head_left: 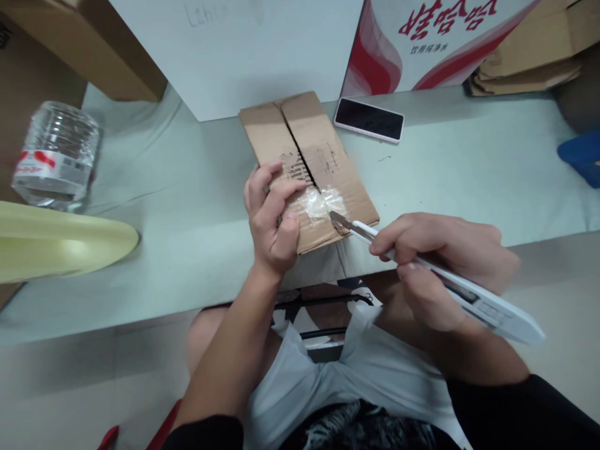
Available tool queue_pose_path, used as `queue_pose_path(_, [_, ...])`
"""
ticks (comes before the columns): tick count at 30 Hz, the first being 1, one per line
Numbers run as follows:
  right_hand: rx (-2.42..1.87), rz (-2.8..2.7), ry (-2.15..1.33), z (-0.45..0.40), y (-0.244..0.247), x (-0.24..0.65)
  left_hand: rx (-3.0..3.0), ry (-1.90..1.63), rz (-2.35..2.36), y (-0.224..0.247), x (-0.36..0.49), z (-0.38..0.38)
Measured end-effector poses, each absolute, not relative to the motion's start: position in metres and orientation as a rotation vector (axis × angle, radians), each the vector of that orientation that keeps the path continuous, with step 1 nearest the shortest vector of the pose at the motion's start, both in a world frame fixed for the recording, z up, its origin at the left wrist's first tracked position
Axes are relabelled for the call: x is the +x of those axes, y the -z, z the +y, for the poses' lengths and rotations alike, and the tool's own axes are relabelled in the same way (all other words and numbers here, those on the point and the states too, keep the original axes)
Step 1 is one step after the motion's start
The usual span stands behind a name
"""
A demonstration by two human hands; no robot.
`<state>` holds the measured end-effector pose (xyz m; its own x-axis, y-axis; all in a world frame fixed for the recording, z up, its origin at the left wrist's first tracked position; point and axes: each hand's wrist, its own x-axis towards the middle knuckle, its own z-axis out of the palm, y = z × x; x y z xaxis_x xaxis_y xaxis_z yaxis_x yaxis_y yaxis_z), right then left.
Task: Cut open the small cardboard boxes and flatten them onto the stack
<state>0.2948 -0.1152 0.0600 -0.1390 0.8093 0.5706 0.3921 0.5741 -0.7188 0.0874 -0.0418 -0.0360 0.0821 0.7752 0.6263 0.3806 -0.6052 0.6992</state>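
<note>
A brown cardboard box lies tilted near the table's front edge, a dark slit running between its top flaps. Shiny clear tape covers the near end of that slit. My left hand grips the box's left side, fingers curled over the top and the thumb by its near corner. In my right hand is a white utility knife. Its blade is out, and the tip is at the tape near the box's front edge; whether it has cut in I cannot tell.
Behind the box stand a white carton and a red-and-white carton. A phone lies right of the box. At left are a plastic bottle and a yellow-green curved object. Folded cardboard sits at far right.
</note>
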Motion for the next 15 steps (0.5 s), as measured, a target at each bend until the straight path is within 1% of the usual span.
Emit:
queue_pose_path(7, [-0.997,-1.775,-0.501,-0.1173,-0.0614,0.2964,1.982,-1.575,1.090,0.0379,0.0872,-0.0402])
queue_pose_path(12, [-0.947,-1.728,-0.431,-0.1191,-0.0587,0.2982,2.037,-1.511,1.107,0.0394,0.0818,-0.0381])
queue_pose_path(15, [-0.973,-1.725,-0.404,-0.1212,-0.0609,0.2985,2.089,-1.546,0.990,0.0317,0.0821,-0.0387])
